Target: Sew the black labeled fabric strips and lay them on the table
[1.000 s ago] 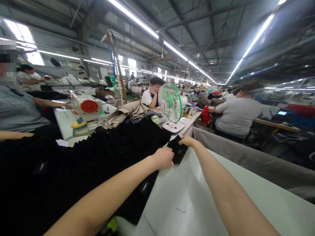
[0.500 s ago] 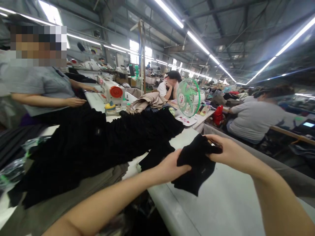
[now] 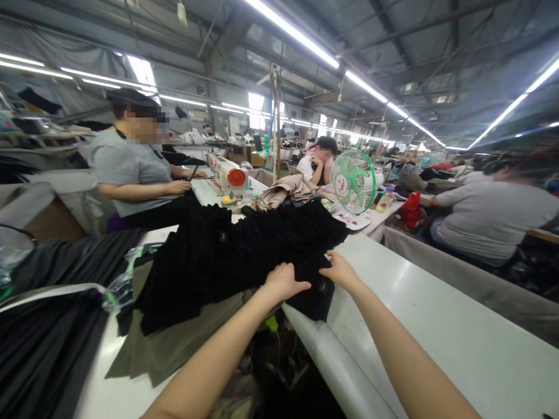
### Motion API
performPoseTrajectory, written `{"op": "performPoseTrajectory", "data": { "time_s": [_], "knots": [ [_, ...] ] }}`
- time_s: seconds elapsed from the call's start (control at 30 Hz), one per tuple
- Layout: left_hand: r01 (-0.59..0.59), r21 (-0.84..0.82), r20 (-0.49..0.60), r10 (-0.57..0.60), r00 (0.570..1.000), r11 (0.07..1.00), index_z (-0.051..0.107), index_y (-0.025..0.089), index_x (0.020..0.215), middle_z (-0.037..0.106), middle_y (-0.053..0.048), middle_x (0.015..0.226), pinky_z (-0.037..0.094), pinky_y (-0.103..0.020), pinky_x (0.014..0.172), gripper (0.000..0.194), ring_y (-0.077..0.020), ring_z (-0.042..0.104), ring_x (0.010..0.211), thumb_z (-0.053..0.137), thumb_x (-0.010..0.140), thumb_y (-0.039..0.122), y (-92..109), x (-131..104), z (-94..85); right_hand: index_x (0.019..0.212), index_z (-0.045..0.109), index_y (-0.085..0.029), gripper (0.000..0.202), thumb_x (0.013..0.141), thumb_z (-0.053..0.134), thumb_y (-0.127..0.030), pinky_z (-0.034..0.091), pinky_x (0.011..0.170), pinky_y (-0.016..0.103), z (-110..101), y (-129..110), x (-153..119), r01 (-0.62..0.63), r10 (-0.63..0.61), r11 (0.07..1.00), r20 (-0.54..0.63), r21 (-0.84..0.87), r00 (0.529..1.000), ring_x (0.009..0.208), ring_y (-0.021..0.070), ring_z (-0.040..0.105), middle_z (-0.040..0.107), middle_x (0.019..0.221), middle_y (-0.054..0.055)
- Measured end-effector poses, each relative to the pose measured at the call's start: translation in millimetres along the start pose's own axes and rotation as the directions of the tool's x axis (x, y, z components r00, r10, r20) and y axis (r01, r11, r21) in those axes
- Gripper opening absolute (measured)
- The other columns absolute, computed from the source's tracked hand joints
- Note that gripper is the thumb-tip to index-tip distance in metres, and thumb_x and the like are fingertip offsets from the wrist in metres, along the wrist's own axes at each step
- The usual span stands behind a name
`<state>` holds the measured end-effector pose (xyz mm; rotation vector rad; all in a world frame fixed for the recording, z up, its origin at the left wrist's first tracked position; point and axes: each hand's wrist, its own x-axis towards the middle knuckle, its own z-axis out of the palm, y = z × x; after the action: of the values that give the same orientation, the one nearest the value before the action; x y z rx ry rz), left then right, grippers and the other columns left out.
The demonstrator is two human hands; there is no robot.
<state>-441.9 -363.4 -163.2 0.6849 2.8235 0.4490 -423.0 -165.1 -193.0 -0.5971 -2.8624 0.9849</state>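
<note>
A black cloth piece (image 3: 315,294) with a small label lies at the right end of the heaped black cloth (image 3: 196,262), partly over the white table's edge. My left hand (image 3: 286,283) rests on the black cloth, thumb stretched to the right and fingers apart. At the piece's upper right edge is my right hand (image 3: 340,270), its thumb and fingers spread and touching the cloth. Neither hand grips anything visible.
A green fan (image 3: 354,181) stands behind the pile, beside folded beige cloth (image 3: 286,191). A sewing machine (image 3: 229,176) is at the back left, with a person (image 3: 135,169) seated by it. Grey-brown cloth (image 3: 174,343) lies under the pile; dark cloth (image 3: 52,314) is far left.
The black piece held up between both hands is now down against the pile's right end. Both hands have moved left and opened. The view has shifted left.
</note>
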Motion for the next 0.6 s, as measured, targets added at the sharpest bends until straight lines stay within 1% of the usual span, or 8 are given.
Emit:
{"op": "performPoseTrajectory", "data": {
  "time_s": [0.07, 0.17, 0.23, 0.33, 0.4, 0.47, 0.53, 0.6],
  "knots": [
    [0.017, -0.021, 0.043, -0.016, 0.999, 1.0, 0.064, 0.009, 0.116, 0.063, -0.023, 0.127, 0.05, -0.04, 0.097, 0.068, -0.0369, 0.06, 0.121, 0.066, 0.079, 0.066, 0, 9, -0.9, 0.129, 0.058, -0.018, 0.037, 0.097, 0.064, -0.035, 0.056, 0.089, 0.045, 3, 6, 2, 0.0, 0.0, 1.0, 0.014, 0.001, 1.0, 0.108, 0.0242, 0.064, 0.06, 0.129, 0.01],
    [0.052, -0.062, 0.077, -0.047, 0.996, 0.997, 0.066, 0.008, 0.113, 0.06, -0.026, 0.132, 0.048, -0.042, 0.101, 0.073, -0.041, 0.055, 0.127, 0.067, 0.075, 0.07, 4, 23, 1.1, 0.125, 0.06, -0.017, 0.034, 0.097, 0.064, -0.036, 0.057, 0.087, 0.044, 5, 15, 3, 0.012, -0.013, 1.0, 0.042, 0.017, 0.999, 0.103, 0.0227, 0.065, 0.063, 0.124, 0.009],
    [0.062, -0.106, 0.095, -0.052, 0.994, 0.992, 0.066, 0.009, 0.113, 0.059, -0.026, 0.134, 0.048, -0.041, 0.101, 0.075, -0.0417, 0.053, 0.13, 0.073, 0.07, 0.07, 7, 31, 4.9, 0.123, 0.061, -0.017, 0.032, 0.097, 0.064, -0.035, 0.056, 0.087, 0.044, 8, 19, -1, 0.029, -0.03, 0.999, 0.037, 0.028, 0.999, 0.103, 0.0226, 0.065, 0.063, 0.122, 0.008],
    [0.06, -0.211, 0.108, -0.038, 0.993, 0.976, 0.064, 0.01, 0.116, 0.062, -0.022, 0.132, 0.05, -0.037, 0.098, 0.073, -0.0381, 0.057, 0.126, 0.079, 0.067, 0.061, 7, 37, 10.8, 0.123, 0.061, -0.017, 0.032, 0.097, 0.064, -0.035, 0.056, 0.089, 0.044, 13, 25, -15, 0.059, -0.059, 0.997, -0.003, 0.045, 0.998, 0.105, 0.0231, 0.064, 0.063, 0.123, 0.008],
    [0.048, -0.302, 0.132, -0.008, 0.991, 0.952, 0.065, 0.01, 0.114, 0.067, -0.019, 0.123, 0.053, -0.034, 0.091, 0.067, -0.0339, 0.064, 0.116, 0.081, 0.068, 0.056, 5, 36, 12.4, 0.123, 0.061, -0.017, 0.032, 0.097, 0.065, -0.035, 0.055, 0.09, 0.045, 16, 27, -27, 0.088, -0.085, 0.994, -0.038, 0.059, 0.996, 0.106, 0.0234, 0.064, 0.063, 0.124, 0.009],
    [0.03, -0.392, 0.169, 0.04, 0.985, 0.92, 0.068, 0.01, 0.107, 0.072, -0.015, 0.112, 0.056, -0.032, 0.084, 0.059, -0.0302, 0.07, 0.104, 0.079, 0.071, 0.055, 3, 32, 11.7, 0.123, 0.061, -0.017, 0.032, 0.097, 0.064, -0.035, 0.055, 0.091, 0.046, 20, 28, -40, 0.121, -0.115, 0.99, -0.077, 0.073, 0.99, 0.107, 0.0236, 0.064, 0.063, 0.125, 0.009],
    [0.016, -0.464, 0.199, 0.087, 0.976, 0.886, 0.07, 0.01, 0.1, 0.075, -0.013, 0.101, 0.058, -0.033, 0.078, 0.053, -0.0283, 0.073, 0.092, 0.076, 0.074, 0.056, 2, 24, 9.6, 0.123, 0.061, -0.018, 0.032, 0.097, 0.064, -0.035, 0.054, 0.092, 0.045, 23, 28, -52, 0.151, -0.141, 0.985, -0.113, 0.086, 0.984, 0.107, 0.0233, 0.064, 0.063, 0.124, 0.008],
    [-0.008, -0.518, 0.19, 0.124, 0.974, 0.855, 0.071, 0.012, 0.097, 0.076, -0.01, 0.094, 0.058, -0.034, 0.076, 0.046, -0.0274, 0.073, 0.087, 0.078, 0.073, 0.051, 3, 14, 8.4, 0.122, 0.062, -0.017, 0.031, 0.097, 0.064, -0.035, 0.054, 0.091, 0.045, 25, 28, -63, 0.172, -0.157, 0.98, -0.145, 0.099, 0.977, 0.106, 0.0229, 0.064, 0.064, 0.123, 0.008]
  ]
}}
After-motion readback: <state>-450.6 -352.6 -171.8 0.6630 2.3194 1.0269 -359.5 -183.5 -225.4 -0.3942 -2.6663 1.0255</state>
